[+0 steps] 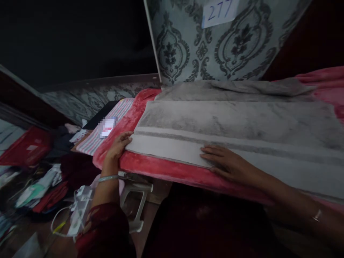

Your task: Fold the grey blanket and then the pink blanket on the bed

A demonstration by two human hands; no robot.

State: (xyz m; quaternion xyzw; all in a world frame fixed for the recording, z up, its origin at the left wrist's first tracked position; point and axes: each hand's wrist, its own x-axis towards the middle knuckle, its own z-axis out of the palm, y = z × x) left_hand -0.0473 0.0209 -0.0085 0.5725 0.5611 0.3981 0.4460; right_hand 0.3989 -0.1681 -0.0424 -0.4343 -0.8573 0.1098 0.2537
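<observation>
A grey plush cloth (188, 118) with a pale band and a darker stripe lies spread flat along the bed or table in front of me. My left hand (118, 145) touches the cloth's near left corner, its fingers loosely bent and apart at the edge. Resting flat on the pale band near the front edge is my right hand (225, 161), with fingers stretched out. Beneath the grey cloth a red plush cover (161, 172) shows along the front and left sides.
A striped cloth (123, 111) lies to the left with a blurred-out item on it. Lower left are a red basket (29, 147), heaped clothes (43, 190), a plastic stool (139, 204) and a power strip (79, 211). Patterned wallpaper (201, 50) and a dark screen (80, 39) stand behind.
</observation>
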